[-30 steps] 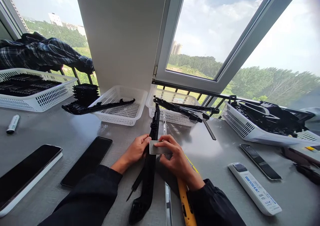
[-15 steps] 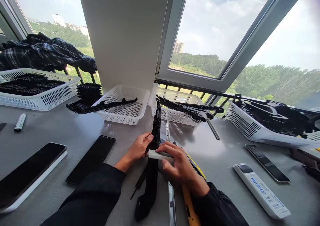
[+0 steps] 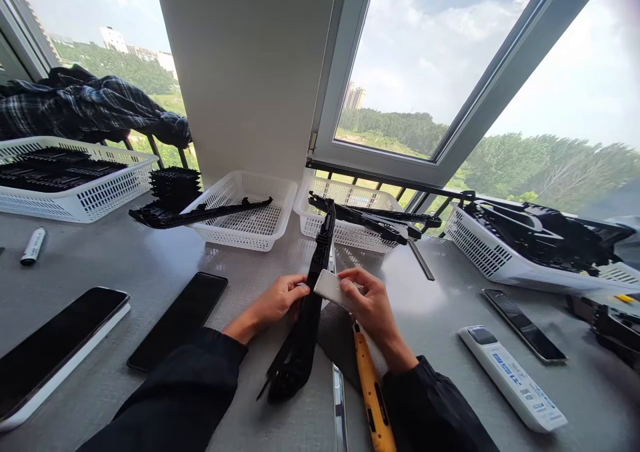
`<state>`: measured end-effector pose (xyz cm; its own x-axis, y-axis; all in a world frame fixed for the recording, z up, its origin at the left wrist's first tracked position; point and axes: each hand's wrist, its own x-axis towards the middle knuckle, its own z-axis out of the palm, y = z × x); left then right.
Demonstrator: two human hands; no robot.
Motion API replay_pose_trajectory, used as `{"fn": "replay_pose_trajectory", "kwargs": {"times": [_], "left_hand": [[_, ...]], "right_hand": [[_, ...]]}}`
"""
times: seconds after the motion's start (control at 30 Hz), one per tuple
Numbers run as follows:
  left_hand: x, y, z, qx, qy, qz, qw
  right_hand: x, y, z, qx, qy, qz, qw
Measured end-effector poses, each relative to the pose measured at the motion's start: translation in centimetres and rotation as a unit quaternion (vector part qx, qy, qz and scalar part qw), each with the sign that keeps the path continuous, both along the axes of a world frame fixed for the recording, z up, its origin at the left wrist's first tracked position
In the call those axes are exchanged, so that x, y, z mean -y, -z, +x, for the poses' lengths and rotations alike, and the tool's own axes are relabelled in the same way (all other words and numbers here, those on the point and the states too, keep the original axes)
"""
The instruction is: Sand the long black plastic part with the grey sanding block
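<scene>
My left hand (image 3: 277, 305) is closed on a long black plastic trim piece (image 3: 306, 329), thumb on its near face. The piece stands tilted, its narrow upper end in front of a white basket and its wider lower end towards me. In my right hand (image 3: 371, 305) a flat, pale grey-white block (image 3: 331, 288) is pinched between thumb and fingers, its end at the trim piece's right edge; I cannot tell if they touch. Below that hand lie a yellow-handled tool (image 3: 374, 392), a shiny metal strip (image 3: 339, 399) and a dark grey cloth-like piece (image 3: 343, 339).
White baskets (image 3: 265, 241) line the back of the grey table (image 3: 165, 419), some holding black parts. Phones (image 3: 177, 319) lie left and right. A white handheld device (image 3: 515, 379) is on the right, a marker (image 3: 33, 245) far left. Another long black part (image 3: 200, 216) rests across a basket rim.
The trim piece has turned, its upper end swinging right and its face rotating. The right hand has moved up and right with the block, uncovering the yellow handle.
</scene>
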<state>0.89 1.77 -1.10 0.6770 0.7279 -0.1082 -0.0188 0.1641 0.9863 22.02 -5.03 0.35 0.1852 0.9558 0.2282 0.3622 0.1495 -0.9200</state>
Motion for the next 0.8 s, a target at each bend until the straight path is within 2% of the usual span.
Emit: {"fn": "replay_pose_trajectory", "kwargs": {"times": [0.1,0.3,0.5,0.67,0.8], "left_hand": [[-0.1,0.1,-0.1,-0.003,-0.002,0.007,1.000],[-0.4,0.6,-0.2,0.001,0.017,-0.002,1.000],[-0.1,0.3,-0.2,0.002,0.014,-0.004,1.000],[0.0,0.1,-0.2,0.000,0.006,-0.004,1.000],[-0.2,0.2,-0.1,0.026,-0.030,-0.007,0.999]], "right_hand": [[-0.2,-0.1,0.7,0.005,-0.044,-0.017,0.999],[0.0,-0.4,0.2,0.013,0.014,-0.008,1.000],[0.1,-0.6,-0.2,0.035,-0.023,-0.018,0.999],[-0.1,-0.5,-0.1,0.026,0.019,0.002,0.999],[0.2,-0.6,-0.7,0.041,-0.057,-0.026,0.997]]}}
